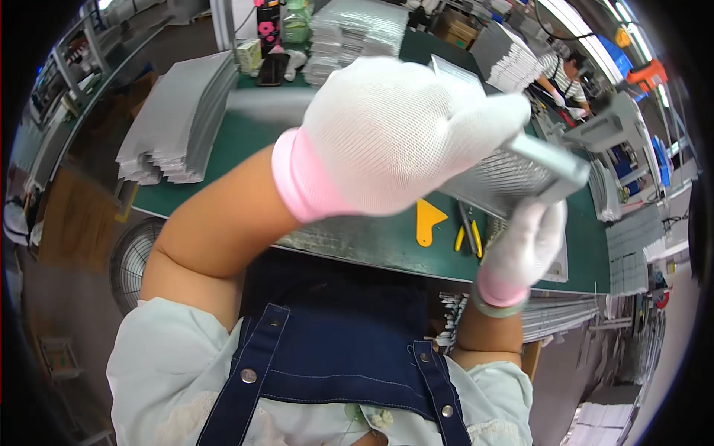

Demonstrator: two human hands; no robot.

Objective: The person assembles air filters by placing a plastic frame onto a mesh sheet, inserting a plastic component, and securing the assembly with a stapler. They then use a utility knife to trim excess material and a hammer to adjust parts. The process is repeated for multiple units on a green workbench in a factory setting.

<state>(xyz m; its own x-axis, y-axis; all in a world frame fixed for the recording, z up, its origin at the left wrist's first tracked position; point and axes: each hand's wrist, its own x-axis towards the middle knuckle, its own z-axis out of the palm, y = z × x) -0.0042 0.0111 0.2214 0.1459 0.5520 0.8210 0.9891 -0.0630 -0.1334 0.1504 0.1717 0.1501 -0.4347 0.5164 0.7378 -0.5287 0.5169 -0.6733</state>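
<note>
We've got the panel [500,180] btwn our fingers: R hand [523,245] pinching its corner; L hand [394,141], grip's hidden, can't tell. If our pinch slips, prob lands on pliers [477,233] left of R fingers.

A panel [513,178] is above the tabletop [372,244], where a scraper [428,221] lies between a left-hand stack [182,108] and pliers [469,230].

Green workbench [387,232], grey floor [550,364]

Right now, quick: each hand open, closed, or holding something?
Left hand: at the panel; fingers hidden, grip can't be told.
Right hand: closed on the panel's lower edge.
</note>
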